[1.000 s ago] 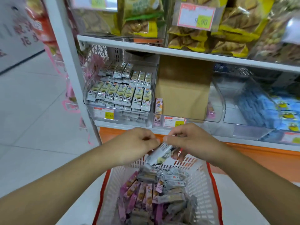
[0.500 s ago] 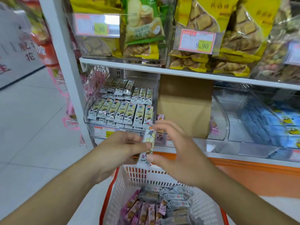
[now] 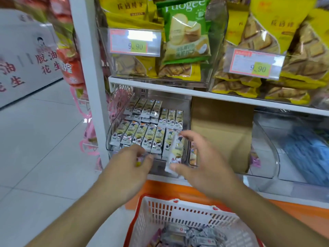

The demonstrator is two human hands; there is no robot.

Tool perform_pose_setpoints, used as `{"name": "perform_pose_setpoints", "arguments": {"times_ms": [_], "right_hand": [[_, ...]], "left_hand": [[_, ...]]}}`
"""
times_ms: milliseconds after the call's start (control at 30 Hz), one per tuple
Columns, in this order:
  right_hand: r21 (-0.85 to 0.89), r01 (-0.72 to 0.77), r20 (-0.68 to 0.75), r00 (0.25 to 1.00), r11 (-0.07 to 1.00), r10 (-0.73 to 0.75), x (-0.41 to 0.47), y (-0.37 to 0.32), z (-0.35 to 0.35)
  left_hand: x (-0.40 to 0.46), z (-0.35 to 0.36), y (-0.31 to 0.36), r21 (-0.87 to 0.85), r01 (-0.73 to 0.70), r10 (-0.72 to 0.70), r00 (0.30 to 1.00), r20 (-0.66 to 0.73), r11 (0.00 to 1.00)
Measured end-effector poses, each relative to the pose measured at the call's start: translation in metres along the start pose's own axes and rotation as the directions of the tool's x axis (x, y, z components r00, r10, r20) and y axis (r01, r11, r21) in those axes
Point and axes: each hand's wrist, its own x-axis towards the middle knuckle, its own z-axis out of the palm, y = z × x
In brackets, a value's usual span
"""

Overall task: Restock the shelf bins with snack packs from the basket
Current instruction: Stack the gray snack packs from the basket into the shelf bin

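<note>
Hands risen from basket (image 3: pixel 178 214) to bin (image 3: pixel 114 125), right hand (image 3: pixel 201 163) pinching snack pack (image 3: pixel 175 154), left hand (image 3: pixel 131 163) loosely spread

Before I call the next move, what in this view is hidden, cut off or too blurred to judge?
- Left hand, head view: motion blur hides whether its fingers hold anything.
- Clear bin front edge: both hands cover it.
- Snack pack in the right hand: print blurred, lower end behind the thumb.
- Basket: bottom edge cuts it off; most contents unseen.
- Blue packs, right: smeared.
</note>
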Motion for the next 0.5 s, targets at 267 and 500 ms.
{"name": "perform_pose_setpoints", "arguments": {"times_ms": [267,500], "right_hand": [[-0.304,-0.083,0.076,0.991,0.949,0.111,0.148,-0.007,-0.004],[-0.427,-0.049,0.132,0.985,0.903,0.115,0.214,0.007,0.009]], "left_hand": [[0.021,-0.014,-0.034,0.164,0.152,-0.125,0.978,-0.167,0.975],[0.024,-0.011,-0.035,0.113,0.163,-0.147,0.98,-0.134,0.98]]}}
